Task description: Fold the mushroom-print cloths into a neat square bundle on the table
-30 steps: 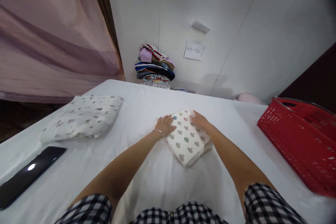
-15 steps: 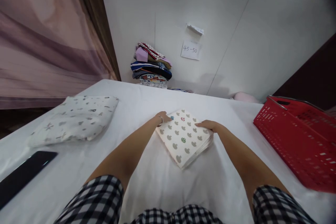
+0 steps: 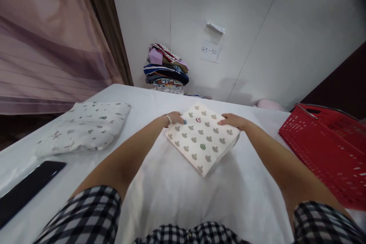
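Mushroom-print cloth point(image 3: 200, 141), mid-frame, looks folded to a compact multi-layer pad, so folding reads as done; release not yet done; can't tell if it's fully off the surface; left hand point(image 3: 174, 117) grasps its upper-left edge, right hand point(image 3: 233, 120) its upper-right, thumbs on top; white-covered table point(image 3: 148, 106) fills the lower frame; pale wall point(image 3: 234, 7) across the top; pink curtain point(image 3: 42, 26) upper left; red basket point(image 3: 328, 152) right; second printed cloth point(image 3: 88, 126) left, folded but looser; dark flat slab point(image 3: 28, 190) lower left; clothes stack point(image 3: 167, 72) upper centre; "45-50" paper point(image 3: 211, 51) on the wall.
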Available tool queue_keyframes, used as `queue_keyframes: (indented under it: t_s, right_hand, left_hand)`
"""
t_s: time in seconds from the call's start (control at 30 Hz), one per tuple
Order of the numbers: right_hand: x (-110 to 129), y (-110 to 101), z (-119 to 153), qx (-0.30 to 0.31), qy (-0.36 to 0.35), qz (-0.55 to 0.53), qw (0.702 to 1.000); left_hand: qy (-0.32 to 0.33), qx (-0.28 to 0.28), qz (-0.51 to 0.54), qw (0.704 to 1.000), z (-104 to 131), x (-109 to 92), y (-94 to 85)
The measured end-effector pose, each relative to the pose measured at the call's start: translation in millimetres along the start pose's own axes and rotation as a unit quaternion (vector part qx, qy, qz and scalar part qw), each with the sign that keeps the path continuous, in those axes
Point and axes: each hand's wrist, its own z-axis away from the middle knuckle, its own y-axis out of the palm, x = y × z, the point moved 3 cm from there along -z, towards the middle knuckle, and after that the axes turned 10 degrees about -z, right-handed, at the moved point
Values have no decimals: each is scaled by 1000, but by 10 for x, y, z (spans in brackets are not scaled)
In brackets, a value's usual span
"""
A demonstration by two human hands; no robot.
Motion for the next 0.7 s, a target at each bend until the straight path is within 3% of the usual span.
queue_keyframes:
  t_s: [0.07, 0.13, 0.2, 0.27, 0.37, 0.43, 0.57, 0.63, 0.7]
  right_hand:
    - [399, -124, 87, -37, -73, 72, 994]
    - [807, -206, 231, -99, -163, 166, 968]
    - [1121, -186, 400, -178, -251, 265, 914]
    - [1236, -11, 527, -230, -324, 353, 847]
    - [938, 511, 554, -225, -402, 460, 759]
    - [498, 926, 493, -195, -426, 496, 731]
    - [-361, 1554, 392, -116, -432, 511, 734]
    - [-564, 1660, 379, -113, -411, 506, 750]
    - [-612, 1673, 380, -109, -394, 507, 759]
  left_hand:
    - [23, -14, 50, 998, 52, -82, -229]
    - [73, -79, 73, 992, 92, -201, -505]
    - [131, -176, 78, 973, 127, -291, -759]
    - [175, -262, 67, 947, 162, -283, -904]
    - [220, -316, 33, 922, 239, -15, -821]
    - [220, -290, -25, 931, 327, 311, -598]
    - [132, -141, -162, 968, 614, 1032, -105]
    - [90, -134, -162, 973, 807, 1240, -4]
    - [62, -160, -139, 975, 1006, 1289, 29]
